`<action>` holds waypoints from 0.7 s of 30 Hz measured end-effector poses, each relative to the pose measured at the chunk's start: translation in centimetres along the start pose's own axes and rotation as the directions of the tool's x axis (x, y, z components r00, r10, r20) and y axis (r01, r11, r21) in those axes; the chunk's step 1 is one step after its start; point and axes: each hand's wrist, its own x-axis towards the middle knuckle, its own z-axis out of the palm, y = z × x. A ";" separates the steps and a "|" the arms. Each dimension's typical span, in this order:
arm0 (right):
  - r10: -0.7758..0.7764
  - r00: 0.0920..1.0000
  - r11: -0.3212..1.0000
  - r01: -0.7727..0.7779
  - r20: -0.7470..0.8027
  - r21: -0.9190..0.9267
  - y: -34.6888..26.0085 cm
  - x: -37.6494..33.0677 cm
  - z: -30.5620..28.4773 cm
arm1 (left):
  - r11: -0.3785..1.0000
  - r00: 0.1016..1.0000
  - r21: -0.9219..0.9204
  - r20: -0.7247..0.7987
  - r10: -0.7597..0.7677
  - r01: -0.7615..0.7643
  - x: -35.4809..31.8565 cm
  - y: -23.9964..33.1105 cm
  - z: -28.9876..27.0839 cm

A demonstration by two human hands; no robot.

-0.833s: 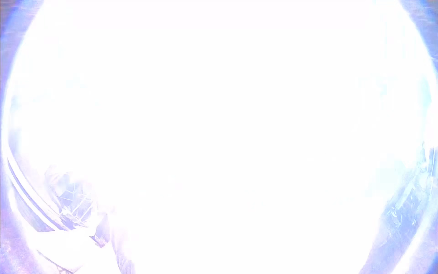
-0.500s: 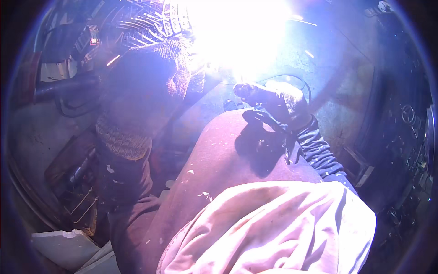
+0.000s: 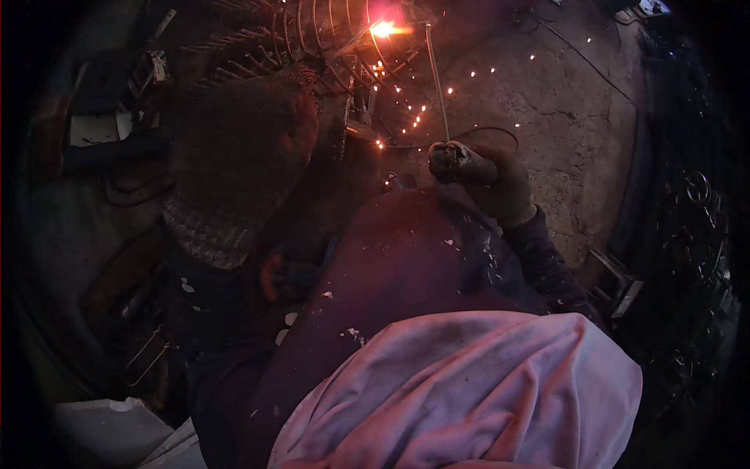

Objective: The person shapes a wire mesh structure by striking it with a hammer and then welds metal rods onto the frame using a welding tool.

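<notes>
My right hand point(image 3: 504, 184), in a work glove, is closed round a welding electrode holder point(image 3: 462, 164). A thin welding rod point(image 3: 437, 82) rises from its jaws, its tip a little right of a glowing orange spot point(image 3: 383, 29). That spot sits on a frame of curved metal bars point(image 3: 332, 23) at the top. My left hand point(image 3: 242, 148), in a knitted glove, is at the frame's near edge with its fingers curled against the bars. Deep shadow covers most of that hand.
Sparks point(image 3: 416, 121) fall over the concrete floor point(image 3: 570, 133). A dark cable point(image 3: 500, 129) curves behind my right hand. Pale cloth point(image 3: 469, 391) lies across my lap. Metal pieces point(image 3: 699, 187) are heaped at the right, and white sheets point(image 3: 113, 426) lie at the lower left.
The blinding white arc has gone out, leaving an orange glow and scattered sparks. The rod now shows apart from the frame, and my right hand has shifted slightly right. My left hand stays put.
</notes>
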 end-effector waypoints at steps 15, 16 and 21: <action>0.075 0.996 0.997 -0.074 -0.053 0.017 0.9 -1.5 -0.7 | 0.996 0.999 -0.080 -0.002 0.040 -0.040 0.4 -0.6 1.1; 0.074 0.996 0.997 -0.073 -0.057 0.024 0.9 -1.5 -0.8 | 0.996 0.999 -0.086 0.008 0.040 -0.039 0.4 -0.5 1.0; 0.073 0.993 0.997 -0.075 -0.090 -0.019 1.6 -1.9 -1.0 | 0.995 1.000 -0.096 -0.003 0.006 -0.006 0.3 -0.2 0.9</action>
